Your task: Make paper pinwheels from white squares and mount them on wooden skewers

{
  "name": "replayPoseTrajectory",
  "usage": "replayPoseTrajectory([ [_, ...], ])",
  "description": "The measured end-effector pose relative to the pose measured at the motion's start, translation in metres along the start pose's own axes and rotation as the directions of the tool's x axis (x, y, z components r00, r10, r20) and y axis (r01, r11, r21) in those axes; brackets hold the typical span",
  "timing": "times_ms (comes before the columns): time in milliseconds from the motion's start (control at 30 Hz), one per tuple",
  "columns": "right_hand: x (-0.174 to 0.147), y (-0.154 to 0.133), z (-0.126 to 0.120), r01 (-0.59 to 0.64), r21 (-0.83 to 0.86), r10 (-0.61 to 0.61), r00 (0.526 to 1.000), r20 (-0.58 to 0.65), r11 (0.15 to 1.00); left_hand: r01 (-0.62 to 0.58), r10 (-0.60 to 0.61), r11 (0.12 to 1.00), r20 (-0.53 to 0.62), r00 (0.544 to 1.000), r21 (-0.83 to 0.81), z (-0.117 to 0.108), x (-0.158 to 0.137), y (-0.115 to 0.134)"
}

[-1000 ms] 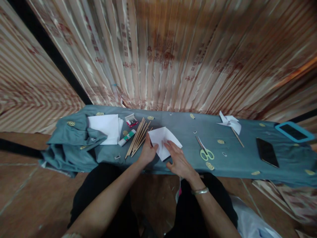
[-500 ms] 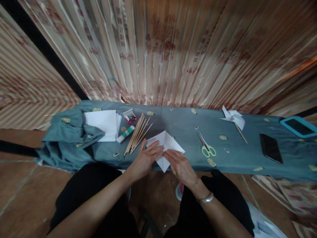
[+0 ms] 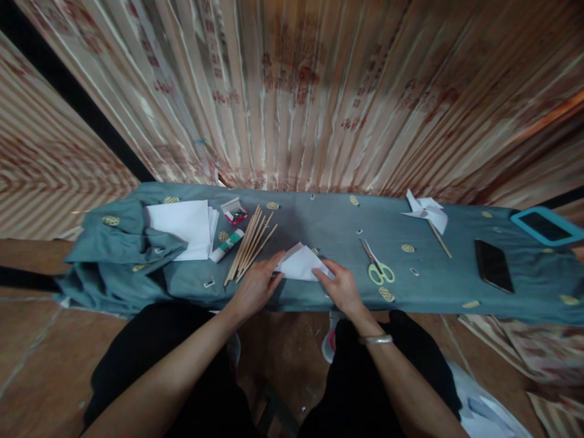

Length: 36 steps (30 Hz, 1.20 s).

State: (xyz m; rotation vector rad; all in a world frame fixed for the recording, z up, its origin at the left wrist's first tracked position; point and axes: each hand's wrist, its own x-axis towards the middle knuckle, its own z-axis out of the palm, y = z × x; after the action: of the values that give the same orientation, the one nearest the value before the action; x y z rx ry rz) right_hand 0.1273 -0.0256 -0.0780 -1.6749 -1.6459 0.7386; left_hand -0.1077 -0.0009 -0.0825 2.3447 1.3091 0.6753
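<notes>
A white sheet of paper (image 3: pixel 301 263), folded over into a roughly triangular shape, is held between my two hands at the front of the cloth-covered table. My left hand (image 3: pixel 256 283) pinches its left corner between thumb and fingers. At the right side, my right hand (image 3: pixel 340 285) grips the paper's edge, thumb on top. Just left of the paper lies a loose bundle of thin wooden sticks (image 3: pixel 250 246). Scissors (image 3: pixel 376 264) with pale green handles rest to the right, blades pointing away from me.
A stack of white paper (image 3: pixel 180 228) lies at left beside a glue stick (image 3: pixel 227 246) and a small open box of pins (image 3: pixel 234 212). Farther right are a paper pinwheel (image 3: pixel 427 212) on a stick, a black phone (image 3: pixel 493 266) and a blue-framed tablet (image 3: pixel 545 225).
The paper went from lying opened out as a diamond under my flat hands to being folded over. My hands moved apart to its two sides and now grip it.
</notes>
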Motion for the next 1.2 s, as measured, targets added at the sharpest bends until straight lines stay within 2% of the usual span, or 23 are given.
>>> replayPoseTrajectory([
  [67, 0.004, 0.002, 0.003, -0.019, -0.002, 0.019, 0.999, -0.047, 1.000, -0.016, 0.016, 1.000, -0.026, 1.000, 0.020, -0.001, 0.002, 0.001],
  [167, 0.008, 0.003, 0.006, -0.044, -0.033, 0.041, 0.996, -0.084, 0.998, -0.145, 0.149, 0.983, -0.034, 0.988, 0.112, -0.001, 0.002, 0.009],
  [233, 0.008, 0.001, 0.007, -0.057, -0.063, 0.051, 0.995, -0.087, 0.996, -0.261, 0.260, 0.951, 0.031, 0.965, 0.163, 0.003, -0.002, 0.017],
  [300, 0.009, -0.001, 0.008, -0.063, -0.080, 0.056, 0.994, -0.090, 0.995, -0.337, 0.318, 0.924, 0.126, 0.940, 0.180, 0.010, -0.008, 0.023],
  [400, 0.010, -0.003, 0.008, -0.067, -0.106, 0.057, 0.994, -0.089, 0.992, -0.338, 0.299, 0.921, 0.204, 0.932, 0.194, 0.019, -0.015, 0.027],
  [500, 0.012, -0.005, 0.008, -0.050, -0.146, 0.037, 0.995, -0.094, 0.988, -0.318, 0.269, 0.926, 0.235, 0.934, 0.204, 0.023, -0.018, 0.026],
  [1200, 0.017, -0.011, 0.012, -0.038, -0.294, 0.018, 0.997, -0.071, 0.955, -0.294, 0.230, 0.921, 0.253, 0.940, 0.256, 0.025, -0.013, 0.024],
])
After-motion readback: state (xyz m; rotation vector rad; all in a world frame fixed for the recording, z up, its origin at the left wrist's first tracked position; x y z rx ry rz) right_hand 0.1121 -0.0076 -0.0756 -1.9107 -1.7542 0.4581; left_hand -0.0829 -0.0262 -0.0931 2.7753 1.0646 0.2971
